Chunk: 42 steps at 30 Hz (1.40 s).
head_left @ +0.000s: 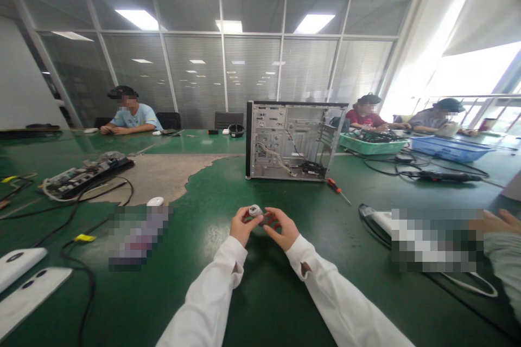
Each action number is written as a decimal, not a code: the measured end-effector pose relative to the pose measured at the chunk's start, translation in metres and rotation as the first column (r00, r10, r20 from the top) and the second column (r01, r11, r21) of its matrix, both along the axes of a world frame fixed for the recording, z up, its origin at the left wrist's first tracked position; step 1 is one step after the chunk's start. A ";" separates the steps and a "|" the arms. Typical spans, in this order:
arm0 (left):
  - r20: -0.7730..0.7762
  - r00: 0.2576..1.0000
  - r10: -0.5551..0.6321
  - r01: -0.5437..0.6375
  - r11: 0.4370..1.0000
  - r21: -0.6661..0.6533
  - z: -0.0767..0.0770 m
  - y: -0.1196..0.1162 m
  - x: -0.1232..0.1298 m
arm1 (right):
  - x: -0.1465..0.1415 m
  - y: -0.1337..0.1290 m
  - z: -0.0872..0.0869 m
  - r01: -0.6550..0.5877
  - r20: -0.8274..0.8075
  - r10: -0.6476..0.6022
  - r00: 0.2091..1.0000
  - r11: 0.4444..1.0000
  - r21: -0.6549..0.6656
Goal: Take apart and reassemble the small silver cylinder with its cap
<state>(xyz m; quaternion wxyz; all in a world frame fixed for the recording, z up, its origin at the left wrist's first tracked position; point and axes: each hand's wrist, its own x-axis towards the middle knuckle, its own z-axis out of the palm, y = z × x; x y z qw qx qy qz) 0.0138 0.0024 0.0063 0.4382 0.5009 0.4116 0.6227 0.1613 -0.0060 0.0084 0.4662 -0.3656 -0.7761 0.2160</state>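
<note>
My left hand (243, 225) is closed around a small whitish-grey round object (255, 210) with dark marks on its upper end. Its exact kind is too small to make out. On the other side, my right hand (284, 226) has its thumb and curled fingers against the same object, whose lower part they hide. Both hands are raised over the green table in front of me. Beyond them stands an open computer case (291, 141), upright, with loose cables and a dark part inside. A screwdriver (337, 190) with an orange-and-black handle lies by its lower right corner.
At left lie a power strip with cables (87, 173), a phone-like blurred item (140, 236) and white devices (32, 298). Green (374, 143) and blue baskets (451, 149) stand at back right. Co-workers sit across the table; another person's hand (499, 222) is at right.
</note>
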 end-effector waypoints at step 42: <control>0.476 0.870 -0.128 0.318 0.884 -0.343 0.003 -0.003 0.001 | -0.003 -0.007 0.008 -0.053 -0.059 0.050 0.997 0.998 -0.045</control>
